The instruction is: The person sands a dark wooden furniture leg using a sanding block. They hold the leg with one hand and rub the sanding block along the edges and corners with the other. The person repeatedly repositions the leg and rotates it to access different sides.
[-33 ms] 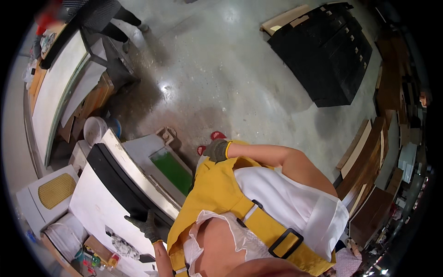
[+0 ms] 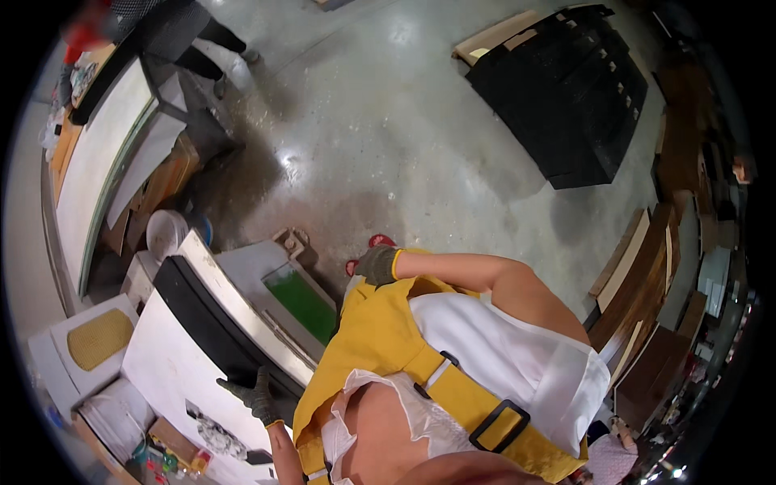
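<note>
My left hand (image 2: 255, 396), in a dark grey work glove with a yellow cuff, rests at the edge of a long black padded-looking strip (image 2: 214, 327). Its thumb and forefinger are spread apart and it grips nothing that I can see. The strip lies along a white tabletop (image 2: 166, 343). My right hand (image 2: 377, 265), gloved the same way, lies against the front of my yellow overalls (image 2: 364, 323). Its fingers are mostly hidden, so whether they hold anything does not show.
Beside the table stand a green-topped panel (image 2: 303, 299) and a white bucket (image 2: 167, 232). A large black panel structure (image 2: 566, 97) sits on the floor at far right. Wooden boards (image 2: 647, 275) lean at right. Another person (image 2: 162, 28) stands behind a second white-topped table (image 2: 105, 153).
</note>
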The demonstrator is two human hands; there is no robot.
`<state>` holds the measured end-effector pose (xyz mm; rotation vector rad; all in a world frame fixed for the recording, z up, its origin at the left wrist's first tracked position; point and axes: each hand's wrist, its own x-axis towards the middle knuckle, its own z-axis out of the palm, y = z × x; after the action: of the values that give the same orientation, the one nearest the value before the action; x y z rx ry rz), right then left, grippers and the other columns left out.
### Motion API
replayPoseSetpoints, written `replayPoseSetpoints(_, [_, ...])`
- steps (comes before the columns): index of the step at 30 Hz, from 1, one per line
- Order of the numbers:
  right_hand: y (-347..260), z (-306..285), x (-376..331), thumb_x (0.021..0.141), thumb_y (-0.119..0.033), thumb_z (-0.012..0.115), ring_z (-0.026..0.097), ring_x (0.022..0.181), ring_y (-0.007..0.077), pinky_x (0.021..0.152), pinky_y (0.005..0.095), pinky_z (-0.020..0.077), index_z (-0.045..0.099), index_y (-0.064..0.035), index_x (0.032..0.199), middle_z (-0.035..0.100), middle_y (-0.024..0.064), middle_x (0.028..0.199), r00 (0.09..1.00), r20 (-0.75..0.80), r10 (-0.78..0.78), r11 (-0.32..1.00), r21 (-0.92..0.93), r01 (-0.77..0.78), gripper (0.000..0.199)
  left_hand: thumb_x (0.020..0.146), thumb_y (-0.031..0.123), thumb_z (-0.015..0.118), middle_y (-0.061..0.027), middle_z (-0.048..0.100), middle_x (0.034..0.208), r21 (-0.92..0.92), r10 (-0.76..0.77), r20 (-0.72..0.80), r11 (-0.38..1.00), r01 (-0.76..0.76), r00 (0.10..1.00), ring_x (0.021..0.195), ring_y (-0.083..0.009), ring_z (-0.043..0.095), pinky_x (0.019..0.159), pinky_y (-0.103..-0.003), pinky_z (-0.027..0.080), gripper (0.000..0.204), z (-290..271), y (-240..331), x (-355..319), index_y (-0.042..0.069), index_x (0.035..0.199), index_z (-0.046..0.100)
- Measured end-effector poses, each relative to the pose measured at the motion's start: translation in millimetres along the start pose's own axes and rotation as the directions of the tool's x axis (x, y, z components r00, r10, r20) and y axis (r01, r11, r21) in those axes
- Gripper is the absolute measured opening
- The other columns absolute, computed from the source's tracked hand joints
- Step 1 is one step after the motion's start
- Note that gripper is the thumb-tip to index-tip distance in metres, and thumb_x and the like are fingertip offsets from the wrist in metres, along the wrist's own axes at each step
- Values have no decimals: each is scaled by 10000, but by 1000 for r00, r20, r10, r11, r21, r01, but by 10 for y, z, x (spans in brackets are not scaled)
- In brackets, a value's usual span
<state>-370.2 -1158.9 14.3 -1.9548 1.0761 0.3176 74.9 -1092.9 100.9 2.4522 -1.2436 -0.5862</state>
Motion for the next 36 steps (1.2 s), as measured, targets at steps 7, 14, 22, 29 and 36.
replayPoseSetpoints(7, [-144, -63, 552, 767, -360, 650, 663, 892, 301, 758, 427, 496, 745, -292, 904, 706, 66, 976, 991, -132, 3, 943, -330, -47, 180, 610, 173, 865, -209, 375, 1451, -129, 106, -33, 986, -109, 994, 1317, -349, 389, 1096, -419, 328, 1128, 212, 40, 119, 88, 1514, 196])
replayPoseSetpoints(14, [-705, -238, 693, 810, -329, 582, 646, 845, 339, 723, 444, 491, 713, -193, 893, 688, 123, 875, 894, -322, -310, 949, -160, 272, 206, 549, 296, 889, -277, 384, 1412, 91, 195, -127, 979, -184, 973, 1293, -407, 398, 1069, -447, 357, 1208, 0, 268, 36, 44, 1498, 186])
replayPoseSetpoints(22, [-1338, -333, 645, 821, -490, 591, 593, 1083, 376, 921, 426, 457, 570, -79, 1271, 630, 210, 1158, 936, 27, -352, 918, 205, 339, 610, 719, 270, 826, -218, 549, 1294, -276, 101, -123, 952, -132, 987, 1133, -301, 567, 968, -375, 454, 932, -57, -158, 190, 1, 1448, 312])
replayPoseSetpoints(29, [-1667, -152, 1253, 800, -400, 647, 623, 967, 376, 838, 444, 495, 457, -68, 1355, 638, 223, 1091, 915, -80, -397, 898, 171, 405, 673, 781, 211, 770, -101, 666, 1107, -580, 105, 358, 804, 133, 928, 977, -191, 625, 879, -310, 494, 548, -273, -85, 615, -1, 1248, 578])
replayPoseSetpoints(36, [-2117, -40, 1765, 836, -412, 648, 627, 951, 338, 827, 412, 490, 320, 1, 1413, 635, 190, 1075, 937, -238, -255, 919, 240, 311, 782, 772, 221, 786, -97, 670, 1098, -608, 203, 391, 789, 86, 898, 972, -176, 623, 873, -301, 492, 571, -287, -123, 810, -6, 1251, 574])
